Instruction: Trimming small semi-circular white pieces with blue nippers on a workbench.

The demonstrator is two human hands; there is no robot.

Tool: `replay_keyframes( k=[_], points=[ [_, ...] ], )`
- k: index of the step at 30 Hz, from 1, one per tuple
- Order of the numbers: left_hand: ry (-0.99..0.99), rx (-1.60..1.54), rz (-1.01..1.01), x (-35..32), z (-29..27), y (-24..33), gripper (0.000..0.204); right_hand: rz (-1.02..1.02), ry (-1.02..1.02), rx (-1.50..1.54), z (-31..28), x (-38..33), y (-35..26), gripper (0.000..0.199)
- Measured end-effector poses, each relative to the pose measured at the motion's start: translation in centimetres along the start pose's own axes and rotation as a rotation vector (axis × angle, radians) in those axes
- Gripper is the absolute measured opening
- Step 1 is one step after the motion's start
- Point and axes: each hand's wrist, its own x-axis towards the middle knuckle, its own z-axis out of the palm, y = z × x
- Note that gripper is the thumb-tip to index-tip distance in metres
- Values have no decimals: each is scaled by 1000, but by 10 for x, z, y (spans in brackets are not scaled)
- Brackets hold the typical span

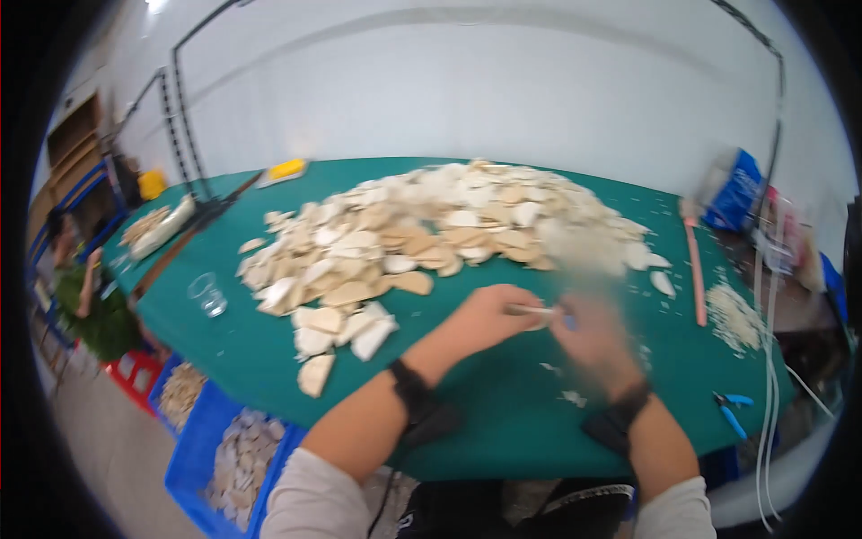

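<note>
Near the middle of the green table, my left hand [489, 316] is closed, pinching a small pale piece [539, 312] seen nearly edge-on. My right hand [597, 337] is right beside it and smeared by motion. A speck of blue shows at its fingers, but I cannot tell what it belongs to. Beyond both hands spreads a large heap of half-round beige and white pads [359, 241]. Several pads [370, 334] lie loose at its near left edge. White scraps [573, 397] are scattered on the cloth close to my right wrist.
Blue-handled cutters [732, 413], a pink stick-like tool [696, 269] and a pile of pale trimmings [734, 314] are at the right, with white cables hanging there. A clear cup [209, 296] stands left. Blue bins [199, 463] hold pads below. Another person [90, 301] sits far left.
</note>
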Motion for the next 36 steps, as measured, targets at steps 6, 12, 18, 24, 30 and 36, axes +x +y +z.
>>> replay_keyframes(
  k=[6, 12, 18, 24, 30, 36],
  points=[
    [-55, 5, -105, 7, 8, 15, 28, 217, -14, 100, -11, -2, -6, 25],
    [-342, 59, -208, -1, -25, 14, 35, 146, 33, 96, -7, 3, -11, 19],
    [-362, -61, -115, -4, -37, 13, 28, 9, 281, 37, -20, 1, 40, 13],
    [-32, -323, -177, -2, -38, 5, 19, 172, 78, 99, -17, 1, -11, 18],
    [-70, 179, -243, 4, -19, -3, 24, 171, -14, 99, -17, -2, -25, 22],
    [-102, 676, -130, -11, -17, 13, 33, 230, -111, 247, -9, 0, -16, 22]
  ],
)
